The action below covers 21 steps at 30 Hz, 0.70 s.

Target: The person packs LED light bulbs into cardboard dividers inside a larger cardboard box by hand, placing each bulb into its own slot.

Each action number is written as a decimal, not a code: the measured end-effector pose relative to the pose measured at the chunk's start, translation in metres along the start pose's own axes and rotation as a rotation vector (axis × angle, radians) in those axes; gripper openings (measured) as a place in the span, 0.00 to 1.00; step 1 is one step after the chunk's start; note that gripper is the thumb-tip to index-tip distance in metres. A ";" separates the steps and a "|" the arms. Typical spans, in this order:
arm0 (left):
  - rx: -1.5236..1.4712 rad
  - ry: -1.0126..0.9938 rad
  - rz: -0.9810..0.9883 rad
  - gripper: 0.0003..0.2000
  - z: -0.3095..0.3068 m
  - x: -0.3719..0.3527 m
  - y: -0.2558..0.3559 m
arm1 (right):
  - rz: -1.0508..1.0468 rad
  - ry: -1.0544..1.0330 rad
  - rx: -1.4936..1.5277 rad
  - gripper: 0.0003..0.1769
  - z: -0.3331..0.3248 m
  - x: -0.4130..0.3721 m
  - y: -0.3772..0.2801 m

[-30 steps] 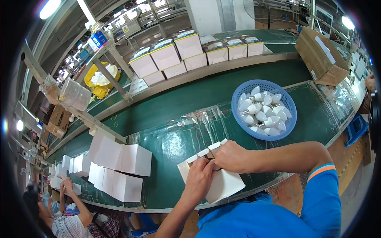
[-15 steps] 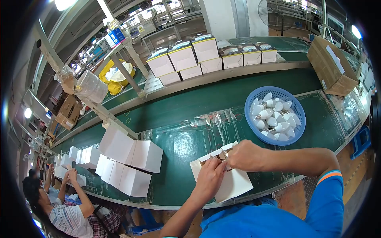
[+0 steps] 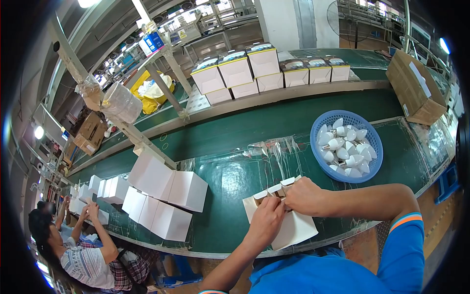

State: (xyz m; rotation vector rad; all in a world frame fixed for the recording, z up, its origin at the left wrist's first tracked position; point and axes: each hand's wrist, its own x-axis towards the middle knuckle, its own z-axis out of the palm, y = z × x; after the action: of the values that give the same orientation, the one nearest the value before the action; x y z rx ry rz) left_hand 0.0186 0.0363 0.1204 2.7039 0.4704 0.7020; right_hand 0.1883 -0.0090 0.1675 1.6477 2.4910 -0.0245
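Our left hand point(image 3: 267, 215) and right hand point(image 3: 304, 196) both pinch the top flaps of a small white cardboard box point(image 3: 296, 230) (flaps half-raised) at six o'clock on the green table point(image 3: 220, 220). A round blue plastic basket point(image 3: 342, 178) of white bulbs point(image 3: 345, 147) lies toward two o'clock.

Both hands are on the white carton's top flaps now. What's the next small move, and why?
Probably finish folding the flaps inward and flat. The left hand and right hand both pinch them at the top edge of the white carton, where they stand raised and uneven. Whether anything is inside is hidden.
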 end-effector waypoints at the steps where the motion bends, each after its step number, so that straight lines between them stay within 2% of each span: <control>1: 0.000 0.003 -0.002 0.11 -0.001 0.000 0.000 | -0.002 -0.001 -0.002 0.09 0.000 -0.001 0.003; 3: -0.027 0.009 -0.028 0.13 -0.002 0.000 0.003 | -0.083 0.130 0.060 0.09 0.002 -0.007 0.008; 12: -0.012 -0.025 -0.049 0.17 -0.001 0.002 0.003 | -0.123 0.166 0.058 0.08 0.007 -0.006 0.016; 19: -0.002 -0.014 -0.048 0.17 0.000 0.002 0.005 | -0.135 0.129 0.069 0.08 0.007 -0.008 0.019; 21: -0.003 -0.009 -0.043 0.17 0.000 0.001 0.004 | -0.146 0.059 0.017 0.07 0.005 -0.007 0.018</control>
State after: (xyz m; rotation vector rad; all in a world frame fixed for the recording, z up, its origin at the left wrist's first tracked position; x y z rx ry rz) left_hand 0.0202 0.0330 0.1227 2.6850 0.5230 0.6787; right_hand 0.2077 -0.0088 0.1648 1.4908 2.6569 -0.0145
